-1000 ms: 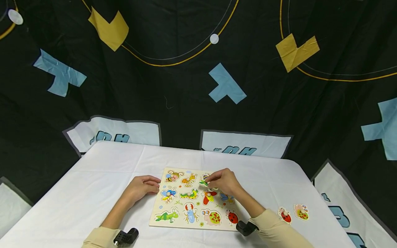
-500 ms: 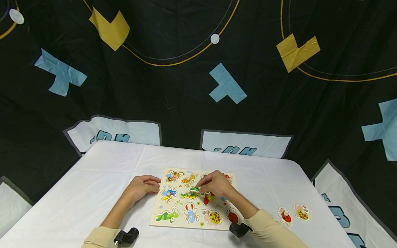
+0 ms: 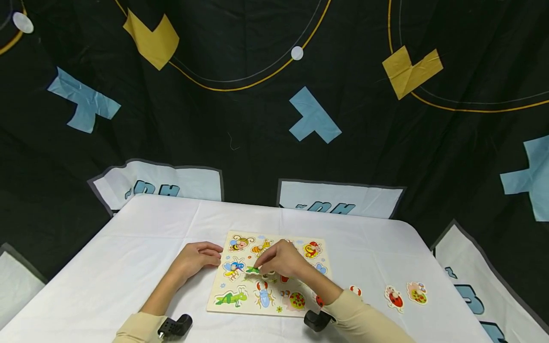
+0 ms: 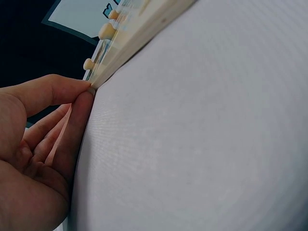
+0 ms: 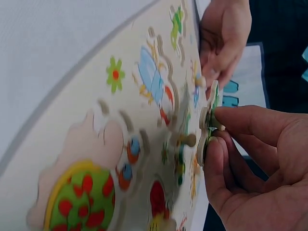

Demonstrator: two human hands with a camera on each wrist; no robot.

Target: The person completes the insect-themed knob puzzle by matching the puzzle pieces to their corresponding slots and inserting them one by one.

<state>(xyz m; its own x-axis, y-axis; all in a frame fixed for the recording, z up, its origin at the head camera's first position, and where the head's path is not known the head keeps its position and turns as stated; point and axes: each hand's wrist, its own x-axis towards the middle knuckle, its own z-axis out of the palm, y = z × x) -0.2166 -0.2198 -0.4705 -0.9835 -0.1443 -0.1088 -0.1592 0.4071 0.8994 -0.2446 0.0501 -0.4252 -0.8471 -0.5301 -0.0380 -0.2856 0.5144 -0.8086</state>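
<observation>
My right hand (image 3: 280, 258) pinches a green grasshopper puzzle piece (image 3: 252, 270) between thumb and fingers, above the left middle of a wooden insect puzzle board (image 3: 240, 309). In the right wrist view the grasshopper piece (image 5: 211, 108) stands edge-on, apart from the board. My left hand (image 3: 195, 259) stays at the board's left edge; in the left wrist view its fingertips and thumb grip that edge (image 4: 113, 72). The grasshopper recess (image 3: 231, 298), stag beetle recess (image 3: 264, 296) and snail recess (image 3: 296, 300) hold no pieces. Knobbed pieces sit higher up, some hidden by my right hand.
A ladybug piece (image 3: 394, 298) and a snail piece (image 3: 417, 293) lie on the white tablecloth (image 3: 369, 257) to the right. Red pincers of another piece (image 3: 355, 289) show behind my right sleeve. A black curtain (image 3: 240, 157) hangs behind the table.
My right hand has carried the grasshopper piece leftward and slightly nearer, from the board's upper right over to its left middle. My left hand has stayed in place.
</observation>
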